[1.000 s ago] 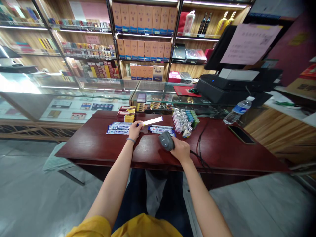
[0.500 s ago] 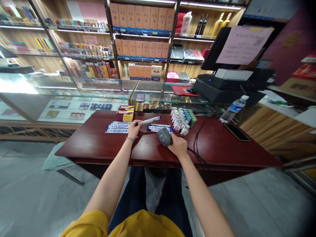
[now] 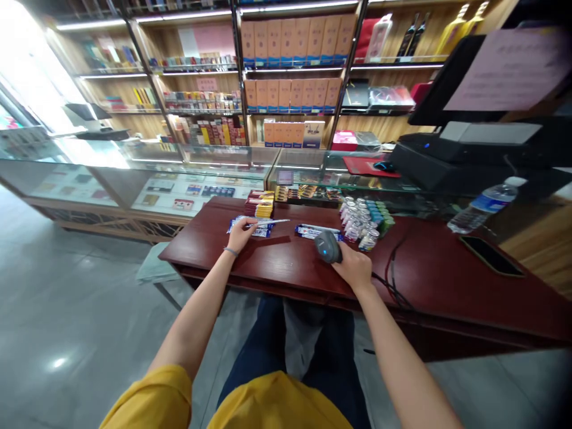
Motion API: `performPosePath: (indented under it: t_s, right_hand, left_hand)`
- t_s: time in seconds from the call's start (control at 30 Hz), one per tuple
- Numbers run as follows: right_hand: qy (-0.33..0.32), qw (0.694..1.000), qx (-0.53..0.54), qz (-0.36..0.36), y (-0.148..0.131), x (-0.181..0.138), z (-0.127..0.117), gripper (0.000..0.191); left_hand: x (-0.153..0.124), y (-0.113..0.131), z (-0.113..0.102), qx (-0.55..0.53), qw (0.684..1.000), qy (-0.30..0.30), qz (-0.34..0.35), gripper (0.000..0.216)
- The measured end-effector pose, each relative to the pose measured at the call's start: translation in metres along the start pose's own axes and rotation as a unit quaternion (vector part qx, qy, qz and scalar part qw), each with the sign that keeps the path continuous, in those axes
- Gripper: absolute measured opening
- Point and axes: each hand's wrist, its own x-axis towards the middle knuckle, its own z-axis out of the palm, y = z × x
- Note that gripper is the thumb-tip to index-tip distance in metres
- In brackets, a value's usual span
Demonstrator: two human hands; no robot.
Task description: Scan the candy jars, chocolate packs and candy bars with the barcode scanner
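Note:
My right hand (image 3: 354, 267) grips a grey barcode scanner (image 3: 328, 246) with a blue light, held just above the dark red table (image 3: 277, 268); its black cable (image 3: 393, 274) trails to the right. My left hand (image 3: 241, 233) holds a long thin white-and-blue packet (image 3: 268, 222) by one end, low over a pile of similar blue-and-white packets (image 3: 250, 227) at the table's left. More such packets (image 3: 311, 231) lie just beyond the scanner.
A stack of red-and-yellow boxes (image 3: 258, 204) and a cluster of small bottles (image 3: 361, 220) stand at the table's far side. A black phone (image 3: 490, 255) and a water bottle (image 3: 483, 205) are to the right. Glass counters (image 3: 179, 173) and shelving stand behind.
My left hand has carried the thin packet leftward and lowered it over the left pile. The scanner now shows a blue light. The view has shifted, so everything sits further right.

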Motion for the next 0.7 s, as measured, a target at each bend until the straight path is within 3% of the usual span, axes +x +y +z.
performPosePath:
  t_s: [0.23,0.4,0.53,0.7]
  right_hand:
    - [0.025,1.000,-0.013,-0.009,0.000,-0.001,0.002,0.040]
    - [0.033,0.999,-0.020,-0.013,0.000,-0.001,0.002,0.040]
    - [0.039,0.999,-0.022,-0.015,0.001,-0.001,0.002,0.039]
    - [0.057,0.998,-0.020,-0.028,0.003,-0.002,0.004,0.037]
  left_hand:
    - [-0.006,-0.012,-0.035,0.075,0.996,-0.044,0.002,0.018]
    - [0.001,-0.022,-0.057,0.157,0.980,-0.099,0.075,0.012]
    - [0.004,-0.026,-0.067,0.206,0.961,-0.158,0.096,0.020]
    - [0.004,-0.033,-0.070,0.271,0.950,-0.122,0.097,0.029]
